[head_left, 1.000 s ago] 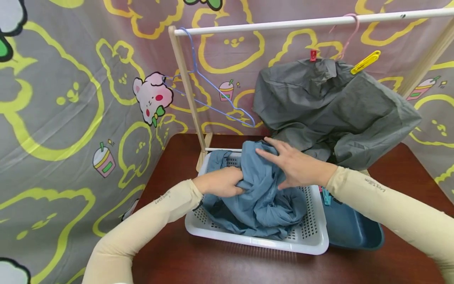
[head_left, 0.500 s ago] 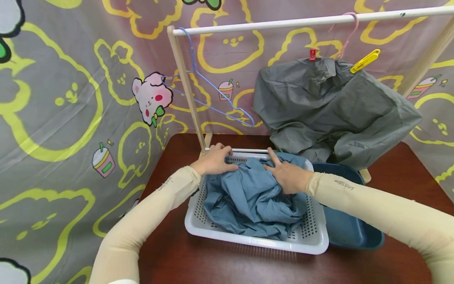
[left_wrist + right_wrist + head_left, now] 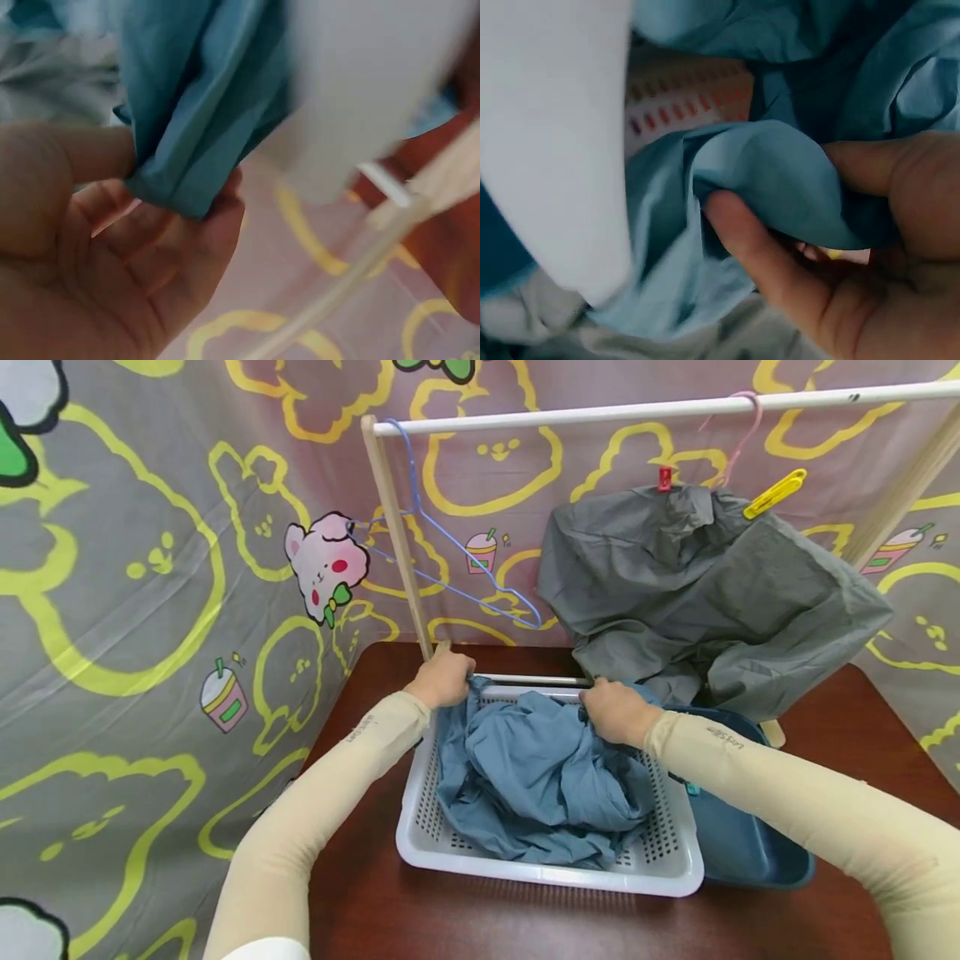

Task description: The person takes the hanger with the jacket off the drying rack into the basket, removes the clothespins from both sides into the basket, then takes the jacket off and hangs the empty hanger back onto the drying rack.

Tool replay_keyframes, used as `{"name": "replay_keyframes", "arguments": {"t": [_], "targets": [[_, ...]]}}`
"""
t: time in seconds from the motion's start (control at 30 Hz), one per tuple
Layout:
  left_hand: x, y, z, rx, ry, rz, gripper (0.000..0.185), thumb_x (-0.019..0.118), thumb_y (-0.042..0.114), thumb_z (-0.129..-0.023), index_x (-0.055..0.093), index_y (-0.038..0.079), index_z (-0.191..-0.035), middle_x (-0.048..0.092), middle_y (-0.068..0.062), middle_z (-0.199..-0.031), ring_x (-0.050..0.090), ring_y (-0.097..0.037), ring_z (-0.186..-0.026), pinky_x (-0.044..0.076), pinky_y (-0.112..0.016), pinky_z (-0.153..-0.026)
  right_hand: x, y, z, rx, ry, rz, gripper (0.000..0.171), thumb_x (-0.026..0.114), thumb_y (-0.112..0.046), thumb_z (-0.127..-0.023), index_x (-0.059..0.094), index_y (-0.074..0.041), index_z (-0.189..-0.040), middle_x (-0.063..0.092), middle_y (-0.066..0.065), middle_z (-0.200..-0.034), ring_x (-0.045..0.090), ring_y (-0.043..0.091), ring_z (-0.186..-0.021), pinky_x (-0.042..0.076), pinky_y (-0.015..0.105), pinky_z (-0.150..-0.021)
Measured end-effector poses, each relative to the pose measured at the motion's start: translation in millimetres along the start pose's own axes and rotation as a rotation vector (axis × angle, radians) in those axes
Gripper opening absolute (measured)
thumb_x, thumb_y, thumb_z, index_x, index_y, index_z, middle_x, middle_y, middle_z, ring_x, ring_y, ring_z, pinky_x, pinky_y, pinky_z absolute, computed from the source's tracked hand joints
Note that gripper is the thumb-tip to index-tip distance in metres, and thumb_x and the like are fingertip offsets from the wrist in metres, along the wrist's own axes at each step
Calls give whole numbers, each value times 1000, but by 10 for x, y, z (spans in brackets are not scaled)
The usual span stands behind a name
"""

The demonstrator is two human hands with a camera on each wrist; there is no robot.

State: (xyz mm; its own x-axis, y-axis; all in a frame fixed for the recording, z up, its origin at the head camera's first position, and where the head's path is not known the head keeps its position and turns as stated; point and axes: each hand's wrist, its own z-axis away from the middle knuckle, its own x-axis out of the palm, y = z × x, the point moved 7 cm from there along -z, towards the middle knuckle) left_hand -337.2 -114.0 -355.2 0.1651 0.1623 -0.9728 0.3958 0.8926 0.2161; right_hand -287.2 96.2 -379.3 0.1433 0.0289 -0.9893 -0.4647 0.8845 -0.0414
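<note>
A crumpled blue cloth (image 3: 532,760), its full shape hidden in folds, lies in a white perforated basket (image 3: 555,872). At the basket's back left corner my left hand (image 3: 444,679) grips a strip of this cloth. The left wrist view shows the cloth's end (image 3: 199,150) between thumb and curled fingers. My right hand (image 3: 617,712) holds another part at the basket's back right. In the right wrist view, a fold of cloth (image 3: 772,180) is pinched between the thumb and fingers of that hand.
A dark blue tub (image 3: 738,839) stands at the basket's right. Behind, a rack with a white rail (image 3: 562,416) carries a blue hanger (image 3: 457,543) and a grey cloth (image 3: 697,585), with a red clip (image 3: 665,478) and a yellow clip (image 3: 776,493) on it.
My hands first lifted the middle of the blue cloth, then lowered it into the basket. They have since moved to the back corners and taken hold of cloth there.
</note>
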Motion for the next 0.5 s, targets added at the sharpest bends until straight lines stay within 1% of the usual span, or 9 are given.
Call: {"name": "replay_keyframes", "arguments": {"t": [0.07, 0.13, 0.17, 0.23, 0.3, 0.33, 0.4, 0.47, 0.5], "targets": [[-122, 52, 70, 43, 6, 90, 11, 48, 2, -91, 59, 6, -90, 55, -9, -76, 52, -24, -75, 33, -29, -53, -18, 30, 6, 5, -6, -32, 14, 55, 3, -89, 61, 3, -102, 58, 18, -84, 62, 32, -74, 50, 40, -61], [-226, 142, 167, 116, -8, 186, 11, 49, 6, -94, 51, 8, -83, 44, -6, -69, 40, -19, -59, 30, -30, -55, -40, 43, 17, -5, 11, -67, 16, 57, 4, -85, 61, 3, -101, 60, 17, -82, 63, 32, -75, 50, 40, -62], [-260, 205, 228, 163, -29, 230, 14, 50, 6, -94, 47, 9, -81, 39, -5, -67, 33, -17, -55, 30, -30, -56, -52, 54, 25, -5, 30, -68, 18, 60, 3, -83, 60, 4, -102, 60, 18, -83, 62, 32, -75, 51, 40, -62], [-285, 366, 370, 268, -79, 276, 14, 54, 7, -93, 47, 10, -82, 41, -4, -70, 36, -16, -56, 32, -30, -59, -75, 98, 44, 23, 59, -81, 25, 64, 1, -79, 57, 6, -103, 57, 21, -87, 61, 32, -71, 50, 41, -59], [-219, 530, 514, 353, -149, 259, 7, 60, 9, -92, 53, 11, -91, 50, -1, -78, 45, -13, -64, 38, -29, -65, -84, 174, 67, 76, 59, -102, 35, 66, -1, -77, 52, 9, -108, 52, 26, -93, 59, 33, -69, 49, 41, -57], [-161, 609, 584, 384, -199, 251, 12, 63, 9, -90, 55, 10, -99, 54, -1, -83, 49, -13, -70, 40, -29, -68, -88, 222, 78, 106, 51, -109, 39, 67, -2, -77, 49, 10, -110, 50, 28, -94, 58, 34, -69, 49, 42, -57], [-6, 724, 693, 410, -294, 198, 31, 67, 12, -88, 55, 9, -116, 59, 0, -91, 55, -13, -81, 44, -28, -74, -94, 313, 100, 155, 9, -112, 46, 67, -5, -77, 46, 12, -114, 50, 29, -96, 58, 36, -71, 48, 43, -57], [168, 790, 762, 418, -384, 126, 41, 70, 15, -87, 53, 10, -124, 62, 1, -94, 57, -11, -87, 45, -27, -77, -102, 392, 109, 172, -25, -115, 36, 65, -5, -79, 51, 12, -107, 53, 26, -90, 58, 35, -69, 48, 42, -56], [255, 810, 787, 425, -433, 102, 40, 70, 15, -86, 54, 10, -123, 61, 1, -91, 57, -12, -83, 45, -26, -75, -110, 427, 110, 173, -30, -118, 25, 63, -4, -79, 55, 10, -98, 55, 23, -83, 58, 33, -67, 47, 41, -55]]}}
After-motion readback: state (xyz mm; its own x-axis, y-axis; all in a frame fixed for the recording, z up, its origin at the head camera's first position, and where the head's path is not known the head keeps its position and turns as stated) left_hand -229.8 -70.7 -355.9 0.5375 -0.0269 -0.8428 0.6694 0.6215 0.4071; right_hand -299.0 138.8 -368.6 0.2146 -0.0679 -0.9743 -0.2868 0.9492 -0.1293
